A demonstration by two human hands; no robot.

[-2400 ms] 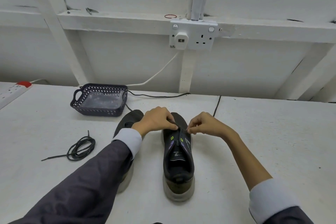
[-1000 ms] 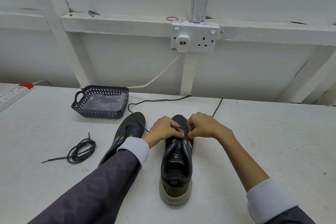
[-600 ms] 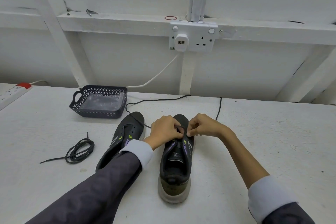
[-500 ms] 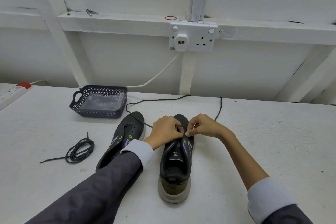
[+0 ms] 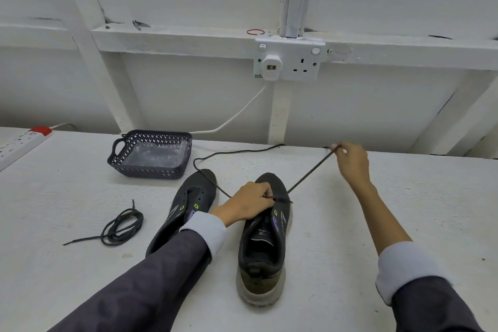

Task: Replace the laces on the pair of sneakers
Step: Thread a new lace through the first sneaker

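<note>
At about 9 o'clock a coiled lace (image 5: 122, 228) lay on the table (image 5: 404, 210), and the left shoe (image 5: 186, 207) stood without a lace. The left hand (image 5: 249, 203) pinched the new lace (image 5: 310, 174) at the front holes of the right shoe (image 5: 265, 237). At 2 o'clock the right hand (image 5: 351, 160) pinched the lace tip and held it tight, so the threading had probably just started, and next the tip must enter the opposite hole.

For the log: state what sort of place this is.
Probably a plain workshop or utility room, not a home: a bare white-painted bench, exposed white framing on the wall, a surface-mounted double socket fed by conduit, and a power strip.
</note>
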